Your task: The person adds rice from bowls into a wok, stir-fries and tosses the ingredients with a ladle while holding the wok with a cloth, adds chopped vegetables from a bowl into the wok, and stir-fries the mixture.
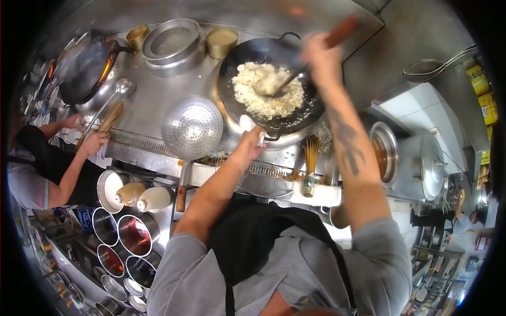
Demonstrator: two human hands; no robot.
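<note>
A black wok (232, 102) sits on the range with a mound of fried rice (247, 87) in it. My left hand (252, 143) is closed around a folded white cloth (246, 123) at the wok's near loop handle (273, 138). Over the far right side of the wok, my right hand (320, 58) grips a ladle (289, 80) by its shaft, below the wooden handle end (343, 30). The ladle's bowl lies in the rice, partly covered by it. Motion blurs the right hand and the handle.
Left of the wok lies a perforated strainer (192, 126). A bamboo brush (311, 158) stands at the range's front edge. A co-worker (58, 168) holds a ladle and bamboo brush near another wok (87, 73). Sauce pots (138, 234) stand lower left, a lidded stockpot (416, 163) at right.
</note>
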